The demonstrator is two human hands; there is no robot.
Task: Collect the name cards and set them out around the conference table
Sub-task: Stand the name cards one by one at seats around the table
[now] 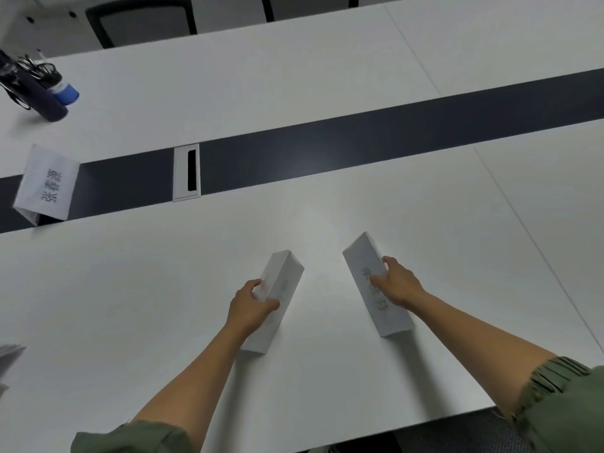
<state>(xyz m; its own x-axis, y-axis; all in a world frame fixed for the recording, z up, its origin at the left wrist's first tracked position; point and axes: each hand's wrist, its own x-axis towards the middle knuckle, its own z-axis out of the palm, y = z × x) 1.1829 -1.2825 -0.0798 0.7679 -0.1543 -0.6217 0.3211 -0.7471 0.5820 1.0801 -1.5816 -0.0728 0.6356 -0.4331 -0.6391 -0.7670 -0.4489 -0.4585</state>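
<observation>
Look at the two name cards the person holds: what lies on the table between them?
Nothing: in the head view, only bare white tabletop separates the left name card from the right name card.

The long white surface is made of pale panels with thin seams between them. A dark band runs across its middle, and a silver cable port with a black slot sits in that band. On the far side stands a black chair with a grey mesh back, close to the edge. Part of a second chair frame shows beside it. Soft light leaves a faint sheen on the near panel. Dark floor shows below the near edge.
</observation>
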